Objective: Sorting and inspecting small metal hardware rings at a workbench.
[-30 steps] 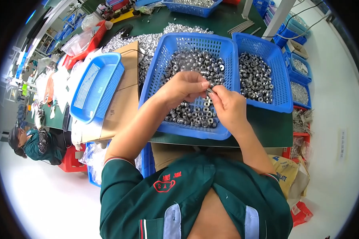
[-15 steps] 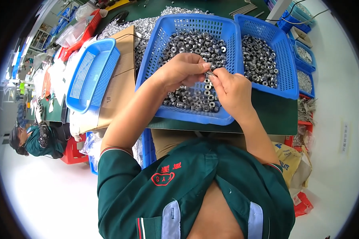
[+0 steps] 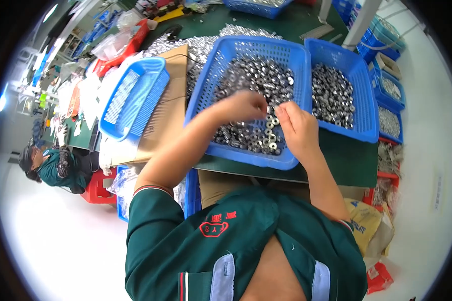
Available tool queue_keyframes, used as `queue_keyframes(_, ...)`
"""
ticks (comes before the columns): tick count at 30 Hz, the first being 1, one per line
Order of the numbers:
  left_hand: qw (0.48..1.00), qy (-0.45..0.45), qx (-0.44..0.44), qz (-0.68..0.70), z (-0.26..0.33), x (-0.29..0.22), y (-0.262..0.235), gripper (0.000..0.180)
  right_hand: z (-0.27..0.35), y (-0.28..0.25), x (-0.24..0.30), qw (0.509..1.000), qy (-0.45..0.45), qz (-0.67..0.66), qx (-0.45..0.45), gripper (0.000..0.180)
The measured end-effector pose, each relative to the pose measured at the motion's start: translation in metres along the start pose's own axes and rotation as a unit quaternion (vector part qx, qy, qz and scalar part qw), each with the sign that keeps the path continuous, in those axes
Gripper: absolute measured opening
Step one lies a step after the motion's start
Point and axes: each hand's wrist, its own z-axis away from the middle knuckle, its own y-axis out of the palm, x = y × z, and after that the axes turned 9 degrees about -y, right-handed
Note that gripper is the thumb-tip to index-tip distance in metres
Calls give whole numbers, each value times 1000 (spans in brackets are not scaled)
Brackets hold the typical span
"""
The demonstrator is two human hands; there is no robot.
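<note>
Over the large blue perforated basket (image 3: 195, 106), my left hand (image 3: 242, 106) is curled closed, its fingers slightly smeared by motion. Whatever it may hold is hidden. To its right, my right hand (image 3: 300, 128) is closed in a pinch above the basket's right side. Something tiny may be between thumb and fingers, but I cannot make it out. The two hands are a short way apart. Beneath them, the basket holds many small shiny metal pieces (image 3: 266, 75), short and round, with a hole through the middle.
Right of it stands a second blue basket (image 3: 364, 110) with similar pieces. At left a light-blue basket (image 3: 158, 106) rests on cardboard (image 3: 178, 75). Silvery parts (image 3: 186, 42) lie heaped behind, on the green table (image 3: 306, 24). A co-worker (image 3: 60, 165) sits far left.
My hands were together, pinching a small metal piece; now they are apart, with the left hand blurred. The whole view has shifted, so the baskets appear lower and farther right.
</note>
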Motion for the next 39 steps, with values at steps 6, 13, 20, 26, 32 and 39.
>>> queue_keyframes(6, 911, -106, 46, -395, -9, -12, 43, 25, 7, -6, -2, 1000, 13, 8, 18, 16)
queue_keyframes(13, 897, -89, 81, -426, -2, -25, 45, 18, 5, -5, 2, 1000, 19, 2, 20, 19)
queue_keyframes(20, 928, -84, 76, -356, -9, -13, 35, 22, 2, -6, 1, 999, 32, -24, 29, 18)
queue_keyframes(26, 956, -38, 57, -287, -15, -3, 44, 19, 1, -5, 2, 999, 31, -18, 8, 18)
queue_keyframes(32, 958, -34, 73, -274, -15, -4, 45, 20, 4, -4, 2, 999, 36, -20, 8, 18)
queue_keyframes(39, 987, -64, 20, 145, -11, -4, 12, 21, 2, -4, 4, 999, 39, -23, 12, 17)
